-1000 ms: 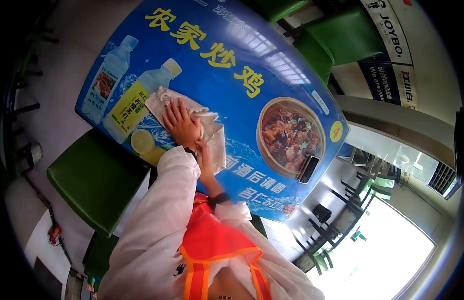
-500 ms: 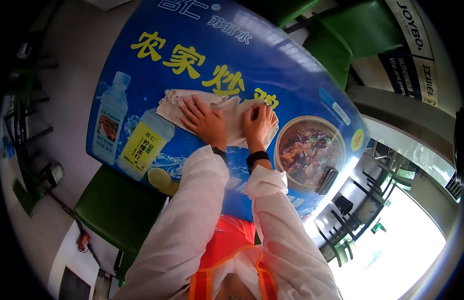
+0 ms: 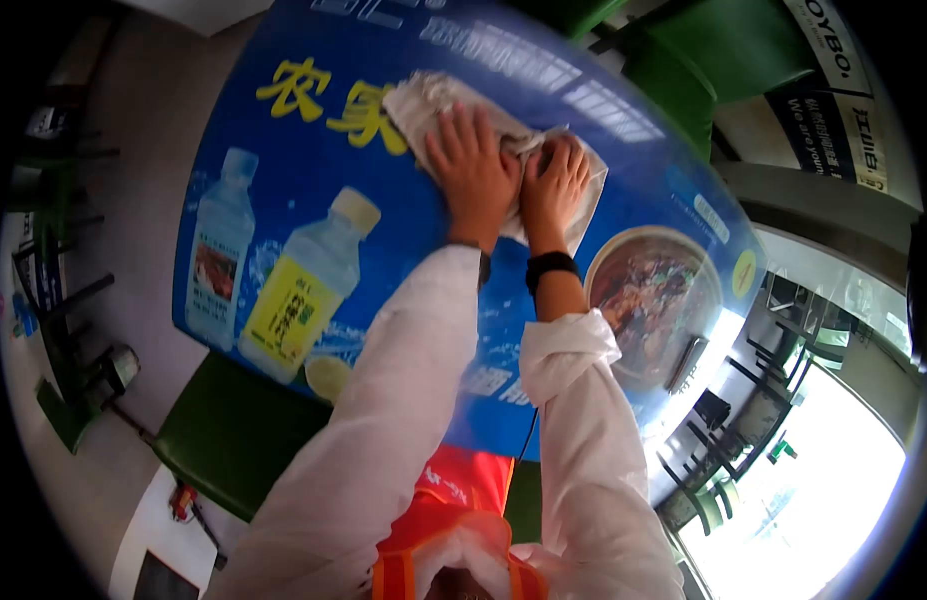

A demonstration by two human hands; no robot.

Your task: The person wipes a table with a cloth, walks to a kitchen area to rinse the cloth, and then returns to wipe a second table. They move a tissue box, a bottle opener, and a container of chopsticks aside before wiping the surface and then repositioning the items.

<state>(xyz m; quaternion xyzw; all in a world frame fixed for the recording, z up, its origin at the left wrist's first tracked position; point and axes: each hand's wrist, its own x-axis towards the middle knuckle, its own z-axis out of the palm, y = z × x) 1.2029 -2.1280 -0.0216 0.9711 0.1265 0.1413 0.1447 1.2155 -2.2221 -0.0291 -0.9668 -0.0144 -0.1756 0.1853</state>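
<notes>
A crumpled beige cloth [image 3: 423,100] lies on a blue table top [image 3: 283,60] printed with bottles, yellow characters and a dish of food. My left hand [image 3: 473,165] presses flat on the cloth with fingers spread. Beside it my right hand [image 3: 553,185] also rests on the cloth, fingers bent over a fold, a black band on its wrist. Both arms wear white sleeves and reach far across the table. Most of the cloth is hidden under my hands.
Green chairs stand at the table's near left [image 3: 233,430] and far right [image 3: 723,50]. Grey floor lies to the left. A bright window [image 3: 823,500] and dark chair frames [image 3: 713,440] are at the lower right. A signboard [image 3: 843,90] hangs at the upper right.
Both hands have pushed the cloth away from me, from the near edge by the printed bottles to the far middle of the table. My right hand joined the left on the cloth.
</notes>
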